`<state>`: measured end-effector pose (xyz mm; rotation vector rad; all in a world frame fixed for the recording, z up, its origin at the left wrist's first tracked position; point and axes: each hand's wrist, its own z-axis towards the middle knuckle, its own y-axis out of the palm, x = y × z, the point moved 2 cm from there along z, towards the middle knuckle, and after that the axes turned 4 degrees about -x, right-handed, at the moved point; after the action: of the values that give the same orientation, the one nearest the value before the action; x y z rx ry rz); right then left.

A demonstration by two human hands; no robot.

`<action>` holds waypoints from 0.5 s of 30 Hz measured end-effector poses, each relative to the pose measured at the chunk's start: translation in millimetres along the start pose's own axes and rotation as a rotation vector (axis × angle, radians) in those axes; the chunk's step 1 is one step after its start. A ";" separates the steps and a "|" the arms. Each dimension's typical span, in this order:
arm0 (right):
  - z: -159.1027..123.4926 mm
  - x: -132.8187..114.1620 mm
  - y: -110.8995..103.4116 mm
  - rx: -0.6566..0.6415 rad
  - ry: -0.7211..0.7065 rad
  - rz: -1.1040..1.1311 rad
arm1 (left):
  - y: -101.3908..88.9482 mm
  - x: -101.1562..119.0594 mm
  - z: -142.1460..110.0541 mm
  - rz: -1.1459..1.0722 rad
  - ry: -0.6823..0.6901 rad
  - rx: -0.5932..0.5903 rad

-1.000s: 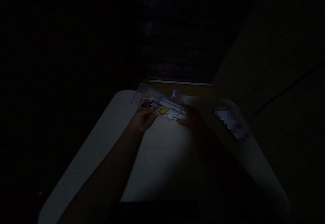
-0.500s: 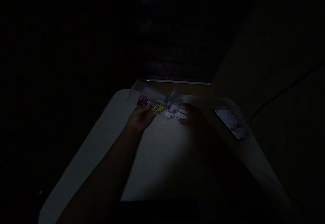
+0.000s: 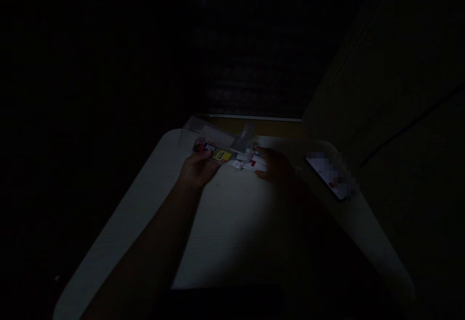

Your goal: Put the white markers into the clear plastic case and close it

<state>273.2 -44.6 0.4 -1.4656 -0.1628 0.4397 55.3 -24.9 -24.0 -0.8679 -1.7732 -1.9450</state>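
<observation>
A clear plastic pouch (image 3: 203, 129) with a yellow, blue and red printed label (image 3: 218, 153) lies over the far part of the table. My left hand (image 3: 197, 169) is closed on its left part, thumb over the label. At the pouch's open right end, my right hand (image 3: 274, 165) grips a bundle of white marker-like sticks (image 3: 259, 163), partly out of the plastic. A red patch shows on one of them. Deep shadow hides most of the right hand's fingers.
The pale table (image 3: 218, 228) has rounded corners. A phone (image 3: 329, 177) with a lit, blurred screen lies to the right. A dark wall (image 3: 407, 92) stands at the right, and the surroundings are nearly black.
The pouch and my left hand have shifted slightly left. More of the white sticks' length shows between the pouch and my right hand, which has hardly moved.
</observation>
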 end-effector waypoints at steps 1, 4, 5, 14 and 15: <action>-0.8 2.3 -1.1 -0.008 0.004 0.001 | 1.0 1.3 -0.4 -0.011 0.018 -0.003; -3.5 9.6 -4.9 -0.031 0.018 0.004 | 2.4 6.5 -1.2 -0.059 0.112 -0.035; -4.4 11.5 -6.1 -0.041 0.020 0.006 | 1.9 8.4 -1.1 -0.076 0.148 -0.051; -13.3 25.7 -10.7 -0.125 0.039 0.012 | -24.4 20.2 6.3 -0.218 0.379 -0.152; -13.6 28.0 -9.5 -0.135 0.041 0.009 | -27.2 21.0 6.8 -0.223 0.401 -0.152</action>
<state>305.5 -46.9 3.8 -1.6074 -0.1557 0.4126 23.6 -11.6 -30.7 -0.2973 -1.5511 -2.2270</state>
